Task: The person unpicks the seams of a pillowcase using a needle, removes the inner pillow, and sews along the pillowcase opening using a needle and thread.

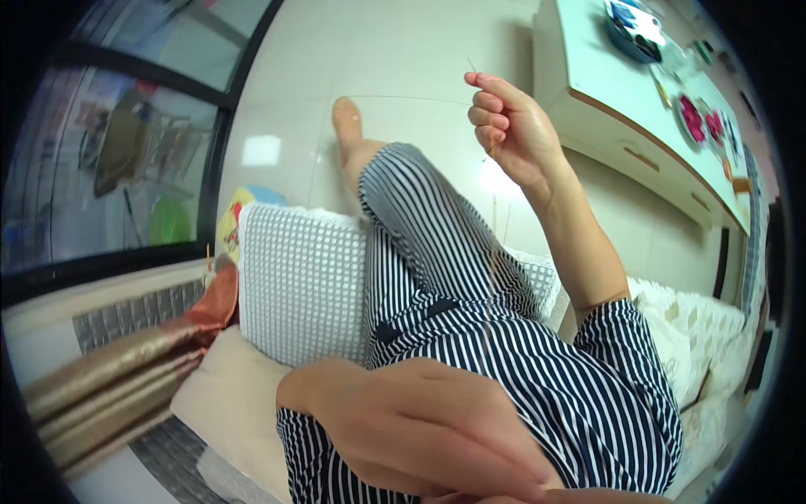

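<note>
My right hand (516, 126) is raised at the upper right, with thumb and forefinger pinching a thin needle (472, 65) whose tip sticks out above them. A fine brownish thread (495, 210) hangs below this hand, in front of the striped clothing (437, 227). Close to the camera, my left hand (437, 420) lies across the bottom, slightly blurred. Its fingers are pressed together toward the bottom edge, and what they hold, if anything, is hidden.
A white cabinet (613, 126) at the upper right bears a blue basin (630, 42) and a plate with pink items (691, 118). A waffle-patterned cloth (294, 277) covers the seat at left. Brown curtain fabric (126, 370) and a dark-framed glass door (227, 92) stand further left.
</note>
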Action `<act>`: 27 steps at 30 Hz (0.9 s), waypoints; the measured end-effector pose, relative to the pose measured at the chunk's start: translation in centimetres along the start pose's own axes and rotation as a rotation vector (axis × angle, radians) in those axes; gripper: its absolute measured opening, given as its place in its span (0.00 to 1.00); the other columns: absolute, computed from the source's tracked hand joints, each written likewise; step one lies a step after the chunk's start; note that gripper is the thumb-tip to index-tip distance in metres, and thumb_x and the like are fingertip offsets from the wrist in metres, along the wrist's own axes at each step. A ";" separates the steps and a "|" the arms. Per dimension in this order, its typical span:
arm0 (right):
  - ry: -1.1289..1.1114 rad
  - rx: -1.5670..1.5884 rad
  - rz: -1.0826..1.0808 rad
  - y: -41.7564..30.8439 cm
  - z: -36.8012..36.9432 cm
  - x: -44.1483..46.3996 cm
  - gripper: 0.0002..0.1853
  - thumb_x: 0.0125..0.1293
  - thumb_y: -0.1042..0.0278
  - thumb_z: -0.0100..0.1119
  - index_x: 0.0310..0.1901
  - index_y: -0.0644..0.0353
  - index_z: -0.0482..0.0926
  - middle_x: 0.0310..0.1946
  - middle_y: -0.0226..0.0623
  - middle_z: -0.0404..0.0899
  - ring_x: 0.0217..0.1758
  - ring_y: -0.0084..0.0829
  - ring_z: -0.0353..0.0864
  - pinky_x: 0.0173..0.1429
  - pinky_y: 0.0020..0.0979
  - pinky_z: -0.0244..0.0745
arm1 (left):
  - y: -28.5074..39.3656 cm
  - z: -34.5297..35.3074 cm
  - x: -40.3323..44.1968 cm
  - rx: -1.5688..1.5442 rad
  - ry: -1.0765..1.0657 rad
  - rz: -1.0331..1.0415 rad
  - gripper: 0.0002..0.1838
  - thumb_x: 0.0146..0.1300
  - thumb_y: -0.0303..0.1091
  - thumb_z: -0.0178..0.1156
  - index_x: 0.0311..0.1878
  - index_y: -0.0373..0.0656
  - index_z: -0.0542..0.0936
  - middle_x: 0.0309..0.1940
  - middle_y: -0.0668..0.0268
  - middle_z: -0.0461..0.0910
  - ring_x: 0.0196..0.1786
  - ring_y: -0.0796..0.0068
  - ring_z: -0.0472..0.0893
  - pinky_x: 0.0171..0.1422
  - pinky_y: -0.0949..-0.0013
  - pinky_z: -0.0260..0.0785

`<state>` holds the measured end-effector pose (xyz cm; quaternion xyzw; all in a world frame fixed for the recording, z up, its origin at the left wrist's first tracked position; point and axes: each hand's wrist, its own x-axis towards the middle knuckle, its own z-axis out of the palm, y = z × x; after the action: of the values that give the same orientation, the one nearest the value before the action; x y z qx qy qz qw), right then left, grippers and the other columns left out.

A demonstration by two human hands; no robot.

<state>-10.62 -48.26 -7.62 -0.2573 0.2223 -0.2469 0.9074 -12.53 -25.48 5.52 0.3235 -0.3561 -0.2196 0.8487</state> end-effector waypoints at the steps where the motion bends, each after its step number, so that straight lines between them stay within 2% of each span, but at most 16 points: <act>1: 0.071 -0.002 -0.007 -0.4 0.1 -0.4 0.09 0.77 0.69 0.53 0.52 0.64 0.72 0.23 0.20 0.63 0.22 0.12 0.59 0.20 0.15 0.56 | -0.1 -1.0 0.3 -0.038 -0.050 0.009 0.23 0.74 0.33 0.55 0.19 0.33 0.78 0.20 0.61 0.81 0.14 0.77 0.72 0.16 0.78 0.63; 2: 0.082 0.006 -0.014 -0.8 -0.4 -0.5 0.09 0.77 0.69 0.52 0.53 0.64 0.71 0.23 0.20 0.63 0.22 0.12 0.59 0.20 0.15 0.56 | -0.1 -2.0 0.6 -0.076 -0.101 0.015 0.24 0.74 0.32 0.54 0.19 0.33 0.78 0.21 0.60 0.81 0.15 0.77 0.73 0.17 0.78 0.66; 4: 0.104 0.030 -0.025 -0.9 -1.3 -0.3 0.09 0.77 0.70 0.52 0.53 0.64 0.71 0.23 0.21 0.63 0.22 0.12 0.59 0.20 0.15 0.56 | 1.0 -5.3 1.1 0.080 -0.397 -0.114 0.13 0.69 0.32 0.62 0.30 0.32 0.80 0.31 0.56 0.80 0.21 0.69 0.77 0.24 0.74 0.71; 5: 0.100 0.049 -0.027 -0.9 -1.4 -0.1 0.10 0.77 0.70 0.52 0.53 0.65 0.71 0.23 0.21 0.63 0.22 0.12 0.59 0.20 0.15 0.56 | 1.3 -6.2 1.4 0.122 -0.464 -0.145 0.12 0.67 0.32 0.63 0.32 0.32 0.80 0.33 0.55 0.80 0.23 0.67 0.78 0.26 0.73 0.73; 6: 0.033 0.042 -0.038 -1.0 -1.8 0.2 0.09 0.75 0.70 0.54 0.50 0.66 0.72 0.22 0.21 0.67 0.23 0.13 0.62 0.23 0.17 0.62 | 1.7 -7.0 1.6 0.166 -0.533 -0.172 0.11 0.66 0.32 0.65 0.35 0.32 0.81 0.35 0.54 0.79 0.25 0.65 0.79 0.28 0.72 0.74; 8: 0.010 0.046 -0.025 -0.9 -2.0 0.8 0.09 0.75 0.71 0.54 0.50 0.66 0.72 0.22 0.21 0.66 0.23 0.13 0.62 0.23 0.17 0.62 | 1.7 -8.3 2.3 0.096 -0.413 -0.558 0.15 0.70 0.35 0.64 0.39 0.28 0.81 0.35 0.53 0.79 0.30 0.65 0.82 0.35 0.72 0.77; 10: -0.025 0.057 -0.011 -0.4 -1.9 1.4 0.08 0.75 0.71 0.55 0.49 0.66 0.72 0.22 0.22 0.66 0.23 0.13 0.62 0.24 0.17 0.62 | 1.4 -8.7 2.6 -0.164 -0.341 -0.947 0.14 0.70 0.32 0.64 0.41 0.26 0.81 0.36 0.50 0.79 0.35 0.67 0.82 0.42 0.70 0.77; 11: -0.032 0.052 0.004 -0.5 -1.8 1.8 0.08 0.75 0.71 0.55 0.49 0.66 0.72 0.22 0.22 0.66 0.23 0.13 0.62 0.24 0.17 0.62 | 1.2 -8.6 2.4 -0.163 -0.325 -0.940 0.14 0.70 0.32 0.64 0.41 0.26 0.81 0.36 0.50 0.79 0.35 0.67 0.82 0.42 0.70 0.77; 13: -0.101 0.119 0.012 -0.5 -1.5 2.3 0.08 0.75 0.72 0.55 0.50 0.66 0.72 0.23 0.22 0.67 0.23 0.13 0.62 0.24 0.17 0.62 | 0.2 -8.1 1.5 -0.445 -0.355 -0.859 0.13 0.71 0.30 0.62 0.44 0.25 0.79 0.39 0.48 0.80 0.36 0.69 0.82 0.43 0.71 0.77; 15: -0.100 0.128 0.014 -0.8 -0.5 2.3 0.08 0.75 0.72 0.55 0.50 0.66 0.72 0.23 0.23 0.67 0.23 0.14 0.63 0.24 0.16 0.62 | 0.0 -8.3 1.4 -0.525 -0.307 -0.819 0.10 0.70 0.27 0.62 0.45 0.27 0.79 0.39 0.48 0.81 0.32 0.73 0.81 0.38 0.75 0.75; 17: 0.032 0.089 -0.049 -1.2 0.8 2.0 0.09 0.78 0.72 0.51 0.53 0.68 0.71 0.23 0.21 0.60 0.21 0.12 0.57 0.20 0.13 0.58 | 1.0 -8.9 2.3 -0.656 -0.174 -1.096 0.08 0.72 0.27 0.60 0.45 0.30 0.77 0.37 0.48 0.81 0.22 0.78 0.77 0.27 0.80 0.71; 18: 0.027 0.097 -0.066 -1.4 0.9 2.0 0.10 0.78 0.72 0.51 0.54 0.68 0.71 0.24 0.21 0.60 0.22 0.12 0.57 0.21 0.13 0.59 | 0.9 -9.1 2.5 -0.660 -0.173 -1.096 0.08 0.72 0.27 0.60 0.45 0.30 0.77 0.37 0.48 0.81 0.22 0.78 0.77 0.27 0.80 0.71; 20: -0.034 0.060 -0.101 -2.3 -1.1 3.0 0.11 0.76 0.71 0.53 0.54 0.68 0.72 0.24 0.22 0.63 0.23 0.13 0.60 0.24 0.15 0.61 | 0.8 -9.6 3.0 -0.499 0.025 -1.169 0.07 0.75 0.30 0.55 0.46 0.34 0.74 0.34 0.49 0.81 0.12 0.83 0.67 0.17 0.83 0.60; 21: -0.101 0.031 -0.135 -2.6 -1.8 3.5 0.12 0.75 0.71 0.55 0.54 0.68 0.72 0.24 0.22 0.66 0.24 0.14 0.62 0.27 0.17 0.62 | 0.7 -10.3 3.3 -0.497 0.036 -1.163 0.07 0.75 0.30 0.55 0.46 0.34 0.74 0.34 0.49 0.81 0.12 0.83 0.67 0.17 0.83 0.60; 23: 0.021 -0.105 -0.258 -3.2 -2.8 4.3 0.15 0.75 0.69 0.55 0.56 0.69 0.71 0.25 0.23 0.65 0.26 0.16 0.63 0.29 0.20 0.64 | -0.3 -12.8 3.9 -0.326 0.216 -1.211 0.09 0.76 0.36 0.53 0.47 0.39 0.75 0.33 0.55 0.85 0.14 0.83 0.69 0.16 0.84 0.58; 27: 0.155 -0.197 -0.391 -4.0 -4.8 5.0 0.16 0.75 0.69 0.55 0.58 0.70 0.71 0.25 0.25 0.66 0.26 0.18 0.65 0.31 0.21 0.66 | -2.3 -17.0 2.4 -0.316 0.278 -1.193 0.09 0.74 0.37 0.55 0.44 0.41 0.77 0.31 0.58 0.84 0.15 0.82 0.70 0.14 0.82 0.55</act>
<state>-10.61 -55.74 -10.40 -0.3629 0.2601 -0.4143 0.7931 1.35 -21.83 -4.12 0.3625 0.0360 -0.6611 0.6560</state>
